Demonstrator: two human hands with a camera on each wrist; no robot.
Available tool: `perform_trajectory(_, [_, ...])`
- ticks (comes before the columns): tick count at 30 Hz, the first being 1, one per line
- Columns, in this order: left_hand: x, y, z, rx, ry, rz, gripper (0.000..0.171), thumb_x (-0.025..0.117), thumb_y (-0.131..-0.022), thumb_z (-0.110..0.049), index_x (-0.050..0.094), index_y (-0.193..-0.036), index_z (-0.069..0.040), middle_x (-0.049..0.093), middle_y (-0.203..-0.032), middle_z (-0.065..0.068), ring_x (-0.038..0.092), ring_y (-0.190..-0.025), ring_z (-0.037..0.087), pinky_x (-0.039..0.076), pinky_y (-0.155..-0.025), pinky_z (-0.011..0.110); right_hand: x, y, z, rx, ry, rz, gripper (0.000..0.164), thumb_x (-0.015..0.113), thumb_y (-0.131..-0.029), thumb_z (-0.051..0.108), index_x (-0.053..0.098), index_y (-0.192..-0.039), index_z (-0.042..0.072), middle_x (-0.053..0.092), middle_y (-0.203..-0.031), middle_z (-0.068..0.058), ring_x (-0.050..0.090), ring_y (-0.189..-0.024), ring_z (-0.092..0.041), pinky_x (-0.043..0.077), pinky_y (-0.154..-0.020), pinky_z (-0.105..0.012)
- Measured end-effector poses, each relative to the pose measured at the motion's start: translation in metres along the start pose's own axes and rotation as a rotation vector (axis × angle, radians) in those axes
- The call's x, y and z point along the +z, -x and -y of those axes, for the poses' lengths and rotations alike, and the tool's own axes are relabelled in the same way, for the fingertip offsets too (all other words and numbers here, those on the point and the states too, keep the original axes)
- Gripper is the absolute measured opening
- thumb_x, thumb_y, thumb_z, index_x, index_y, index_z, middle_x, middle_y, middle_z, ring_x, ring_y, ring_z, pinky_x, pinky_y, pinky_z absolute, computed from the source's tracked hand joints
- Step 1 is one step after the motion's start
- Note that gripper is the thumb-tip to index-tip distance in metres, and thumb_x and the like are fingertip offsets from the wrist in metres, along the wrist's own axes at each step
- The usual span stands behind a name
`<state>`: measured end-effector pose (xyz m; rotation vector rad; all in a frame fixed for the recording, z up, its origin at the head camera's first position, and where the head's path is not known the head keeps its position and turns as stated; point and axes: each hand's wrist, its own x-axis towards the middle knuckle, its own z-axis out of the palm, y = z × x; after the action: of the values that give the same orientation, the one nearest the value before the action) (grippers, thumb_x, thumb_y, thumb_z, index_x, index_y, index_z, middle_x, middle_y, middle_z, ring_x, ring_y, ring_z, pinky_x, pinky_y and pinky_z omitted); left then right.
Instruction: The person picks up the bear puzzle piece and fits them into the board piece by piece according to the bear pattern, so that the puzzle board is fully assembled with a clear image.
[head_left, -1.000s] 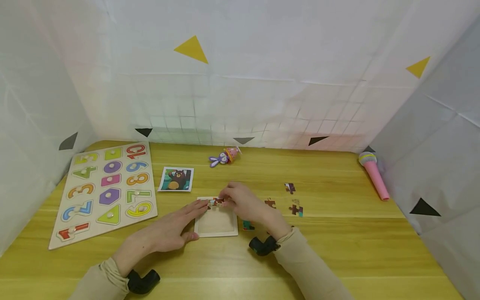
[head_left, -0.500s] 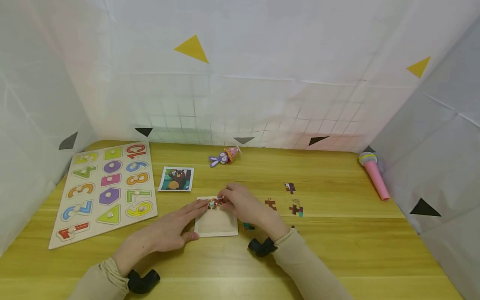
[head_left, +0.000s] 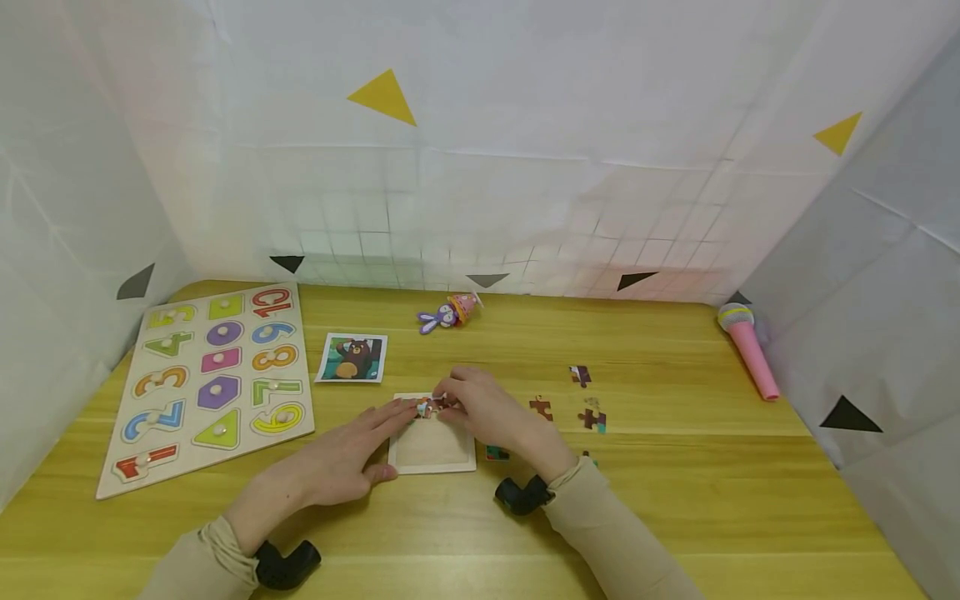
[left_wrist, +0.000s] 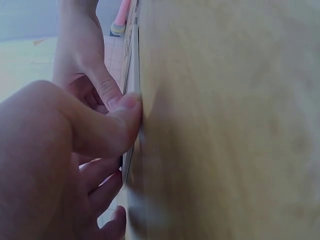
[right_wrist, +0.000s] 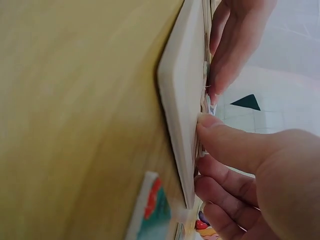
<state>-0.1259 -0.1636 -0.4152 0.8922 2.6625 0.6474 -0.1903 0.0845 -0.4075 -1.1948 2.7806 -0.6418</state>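
A shallow wooden puzzle tray (head_left: 432, 450) lies on the table, with a few jigsaw pieces (head_left: 424, 408) along its far side. My left hand (head_left: 341, 454) rests at the tray's left side, fingers stretched over the far left corner and the pieces there, thumb (left_wrist: 131, 107) at the near left corner. My right hand (head_left: 483, 408) pinches a puzzle piece at the far right of the tray, its thumb (right_wrist: 212, 122) pressing the piece in the right wrist view. Those fingers hide much of the piece.
Loose puzzle pieces (head_left: 592, 419) lie to the right, one (head_left: 497, 452) beside the tray. A bear picture card (head_left: 352, 358) and a number board (head_left: 213, 383) lie left. A purple rabbit toy (head_left: 447, 314) sits behind, a pink toy microphone (head_left: 750, 350) far right. White sheeting surrounds the table.
My right hand has shifted slightly left along the tray's far side, with the piece at its fingertips. My left hand has stayed almost still.
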Motion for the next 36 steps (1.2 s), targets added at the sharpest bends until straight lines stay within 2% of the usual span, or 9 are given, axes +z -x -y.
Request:
perform_trajectory(4, [0.0007, -0.0005, -0.0011, -0.006, -0.02, -0.005, 0.074, 0.062, -0.099, -0.028, 0.024, -0.161, -0.017, 0.022, -0.167, 0.004, 0.026, -0.149, 0.039, 0.03, -0.117, 0.058, -0.0003, 0.0005, -0.0006, -0.004, -0.032, -0.009, 0.021, 0.071, -0.094, 0.018, 0.072, -0.113, 0.01, 0.061, -0.095, -0.004, 0.056, -0.081, -0.014, 0.048, -0.071, -0.027])
perform_trajectory(11, [-0.0013, -0.0032, -0.0013, 0.061, -0.092, -0.039, 0.074, 0.065, -0.096, -0.027, 0.029, -0.158, -0.008, 0.022, -0.166, 0.006, 0.03, -0.149, 0.03, 0.023, -0.121, 0.054, -0.0004, -0.0011, -0.0012, -0.006, -0.022, -0.009, 0.023, 0.071, -0.095, 0.02, 0.075, -0.116, 0.011, 0.062, -0.092, -0.003, 0.049, -0.074, -0.01, 0.042, -0.064, -0.022])
perform_trajectory(20, [-0.0012, -0.0032, -0.0022, 0.067, -0.139, -0.036, 0.073, 0.063, -0.097, -0.027, 0.028, -0.159, -0.012, 0.026, -0.165, 0.006, 0.027, -0.15, 0.032, 0.024, -0.121, 0.054, -0.0009, -0.0019, -0.0002, -0.027, -0.025, -0.037, 0.02, 0.072, -0.093, 0.018, 0.076, -0.11, 0.008, 0.063, -0.09, -0.004, 0.05, -0.072, -0.01, 0.042, -0.063, -0.022])
perform_trajectory(26, [-0.0006, -0.0025, -0.0036, 0.058, -0.144, -0.024, 0.068, 0.062, -0.098, -0.027, 0.032, -0.158, -0.016, 0.028, -0.164, 0.006, 0.024, -0.151, 0.033, 0.028, -0.119, 0.055, -0.0003, -0.002, -0.0006, -0.014, -0.022, -0.031, 0.022, 0.072, -0.093, 0.019, 0.077, -0.112, 0.009, 0.063, -0.09, -0.002, 0.049, -0.072, -0.01, 0.042, -0.063, -0.021])
perform_trajectory(36, [-0.0015, -0.0011, -0.0067, 0.031, -0.113, -0.001, 0.066, 0.061, -0.099, -0.027, 0.034, -0.157, -0.013, 0.027, -0.165, 0.005, 0.021, -0.152, 0.033, 0.032, -0.117, 0.055, 0.0007, -0.001, -0.0037, -0.021, -0.039, -0.019, 0.026, 0.073, -0.092, 0.018, 0.076, -0.116, 0.009, 0.061, -0.088, -0.002, 0.048, -0.072, -0.009, 0.04, -0.061, -0.02])
